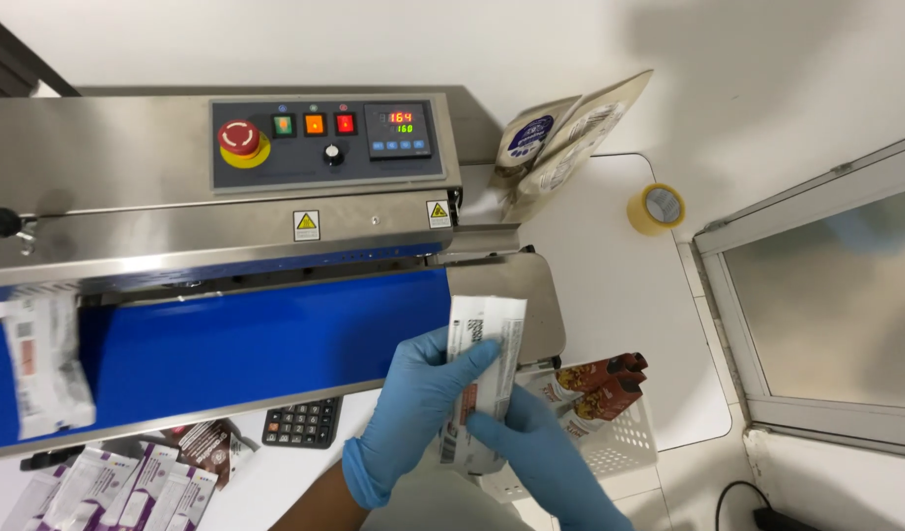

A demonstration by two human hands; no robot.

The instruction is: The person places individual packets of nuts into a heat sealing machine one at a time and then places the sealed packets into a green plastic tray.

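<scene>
**Both gloved hands on a white pouch at the sealer's belt**

Now I see my left hand (pixel 413 413) and right hand (pixel 546 457), both in blue gloves, clamped on a white pouch (pixel 484 369), upright at the blue conveyor belt (pixel 236 354) to the left hand's left. Another white pouch (pixel 44 359) rides far left. A white basket (pixel 619 447) of brown packets sits just right of my hands, tape roll (pixel 656 207) beyond on the white table (pixel 610 285).

LIGHT bright, even, from overhead — soft shadow on the wall at top right | GLARE dull sheen on the steel sealer housing (pixel 128 157) | BLUR white pouch on the blue belt (pixel 44 359) smeared — centre sharp | EDGES bowed, wide-angle
</scene>
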